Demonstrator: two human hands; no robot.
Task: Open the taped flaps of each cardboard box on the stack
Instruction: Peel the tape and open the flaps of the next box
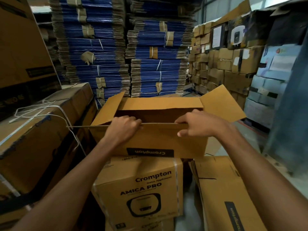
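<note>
Head view: only one, looking down over both forearms at the stack.
Top box (150, 142): seated on the lower box (138, 189), print upside down, mouth open, left flap (115, 105) and right flap (221, 104) spread outward.
Near flap (158, 124): seen edge-on between the hands, not yet folded down.
Left hand (124, 126): clamped on the near flap's rim, fingers curled over it.
Right hand (198, 125): clamped on the same rim further right, fingers over the edge, thumb pressed to the outer face.
Slip risk: overhanging the lower box on the right, contents hidden in shadow; likely to skid or tip toward the body under a hard pull.
Tear risk: uneven tugging from two grips, then creasing or ripping along the fold.
Snag risk: white cord (50, 112) trailing just beside the flap's left corner, apt to catch it.
Remaining work: lower box apparently taped shut, easily jolted by any shift above.
</note>
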